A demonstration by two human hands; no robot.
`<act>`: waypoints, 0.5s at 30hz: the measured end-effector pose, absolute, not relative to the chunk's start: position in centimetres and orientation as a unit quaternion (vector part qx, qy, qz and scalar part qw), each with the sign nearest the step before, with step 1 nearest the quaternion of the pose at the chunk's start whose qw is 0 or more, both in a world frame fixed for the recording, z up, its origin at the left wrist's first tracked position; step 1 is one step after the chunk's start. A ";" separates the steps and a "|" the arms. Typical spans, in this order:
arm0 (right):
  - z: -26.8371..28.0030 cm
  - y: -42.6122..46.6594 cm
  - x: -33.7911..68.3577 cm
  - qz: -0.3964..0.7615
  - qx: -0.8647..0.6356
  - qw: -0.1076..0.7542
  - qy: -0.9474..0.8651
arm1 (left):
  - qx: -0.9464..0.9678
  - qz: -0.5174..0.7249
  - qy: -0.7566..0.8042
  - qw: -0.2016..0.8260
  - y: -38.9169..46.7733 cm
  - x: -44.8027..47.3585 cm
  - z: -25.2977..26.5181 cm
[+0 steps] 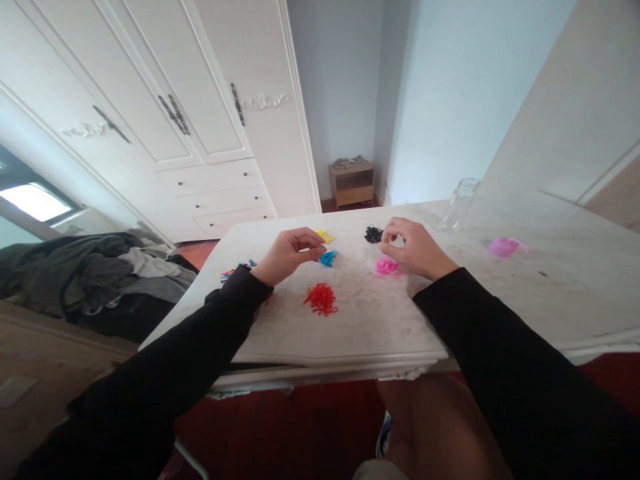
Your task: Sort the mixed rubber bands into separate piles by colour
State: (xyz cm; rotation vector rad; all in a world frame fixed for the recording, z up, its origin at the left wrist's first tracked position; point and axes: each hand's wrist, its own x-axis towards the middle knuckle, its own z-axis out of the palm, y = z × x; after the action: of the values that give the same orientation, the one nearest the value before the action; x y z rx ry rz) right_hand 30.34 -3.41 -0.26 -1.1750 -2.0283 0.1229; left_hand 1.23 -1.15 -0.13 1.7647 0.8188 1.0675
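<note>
At the left of the white table point(360, 337) we see a mixed-colour pile point(237, 272), partly behind our left sleeve point(235, 300). Our left hand point(287, 255) reaches to the blue pile point(328, 258), thumb and forefinger nearly meeting; we cannot tell if they grip anything. The red pile point(321, 299) lies nearer, the yellow pile point(325, 235) farther. Rightward come the black pile point(373, 234), far, and the pink pile point(387, 267), nearer, beside our right hand point(413, 247), its thumb and forefinger curled into a ring, contents unclear.

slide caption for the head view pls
Over a white table, left hand near blue pile, right hand near black pile and pink pile.
</note>
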 end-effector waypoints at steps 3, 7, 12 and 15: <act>-0.3 -3.8 29.5 0.028 -0.432 0.403 -0.806 | 0.710 0.425 0.321 0.461 -1.2 1.3 -0.4; -0.6 -4.4 27.9 -0.019 -0.381 0.404 -0.832 | 0.701 0.416 0.318 0.484 -1.2 1.4 -0.8; -0.7 -5.1 25.9 -0.043 -0.306 0.360 -0.880 | 0.700 0.396 0.317 0.502 -1.3 1.6 -1.0; -0.6 -5.4 25.1 -0.053 -0.268 0.327 -0.905 | 0.701 0.387 0.312 0.511 -1.7 1.8 -0.8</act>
State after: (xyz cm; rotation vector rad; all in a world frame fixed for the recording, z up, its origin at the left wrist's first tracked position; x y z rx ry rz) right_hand 25.15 -5.43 -0.64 -0.7024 -2.3689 -0.1385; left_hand 1.78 -1.68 -0.81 1.6870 0.7511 0.9316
